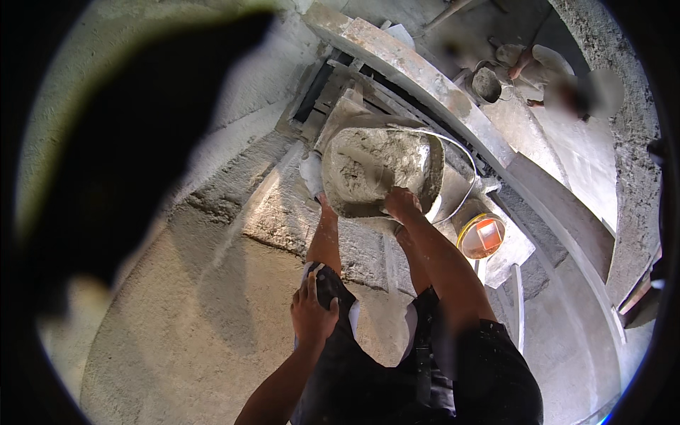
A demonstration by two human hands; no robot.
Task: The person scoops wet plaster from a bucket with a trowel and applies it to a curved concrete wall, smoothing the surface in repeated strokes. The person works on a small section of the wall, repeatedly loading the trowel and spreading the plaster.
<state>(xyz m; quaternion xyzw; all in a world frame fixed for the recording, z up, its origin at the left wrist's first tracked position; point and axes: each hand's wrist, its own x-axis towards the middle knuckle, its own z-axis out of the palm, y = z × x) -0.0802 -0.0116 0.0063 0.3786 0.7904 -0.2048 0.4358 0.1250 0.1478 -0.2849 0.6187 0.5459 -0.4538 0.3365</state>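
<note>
My right hand [402, 203] reaches over the near rim of a wide tub [437, 170] and is closed round what looks like a trowel, its handle mostly hidden in my fingers. The greyish blade [383, 177] lies against the wet grey mortar [361, 152] that fills much of the tub. A pale wire handle [473, 177] loops out at the tub's right side. Lower down, my left hand [313, 315] rests on my left knee, fingers stretched out and holding nothing. My feet stand on either side of the tub's near end.
A yellow-rimmed bucket [464, 244] with an orange-and-white square in it stands right of the tub. Beyond a curved concrete edge [425, 64], another person's arm [523, 64] is near a dark bucket [486, 85]. Rough, stepped concrete [177, 297] lies left. A dark blurred shape covers the upper left.
</note>
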